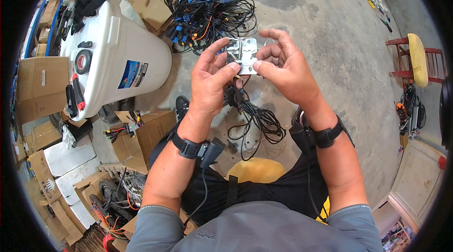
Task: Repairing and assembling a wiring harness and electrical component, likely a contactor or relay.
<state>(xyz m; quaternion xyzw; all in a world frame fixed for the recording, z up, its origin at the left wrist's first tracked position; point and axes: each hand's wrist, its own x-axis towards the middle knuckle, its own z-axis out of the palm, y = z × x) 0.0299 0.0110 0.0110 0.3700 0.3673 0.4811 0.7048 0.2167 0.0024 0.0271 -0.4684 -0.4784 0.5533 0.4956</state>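
Note:
Between my hands, above the concrete floor, is a small silvery metal plate assembly [248, 52] with cut-outs and rod-like parts on its left side. My left hand [210, 79] grips its left edge, thumb on the face and fingers behind. My right hand [290, 70] pinches its right edge between thumb and curled fingers, the index finger raised. Below the plate hangs or lies a coiled bundle of black cables [264, 122]; its top end is near my left fingers, and I cannot tell whether they join. Farther off, a heap of black cables [205, 13] with blue and yellow connectors lies on the floor.
At left stands a white plastic barrel [153, 58], with a black tape roll [83, 61] and red-handled pliers [78, 92] on top. Cardboard boxes [42, 82] crowd the left side. A yellow-seated red stool [417, 58] and scattered tools [380, 11] are at right.

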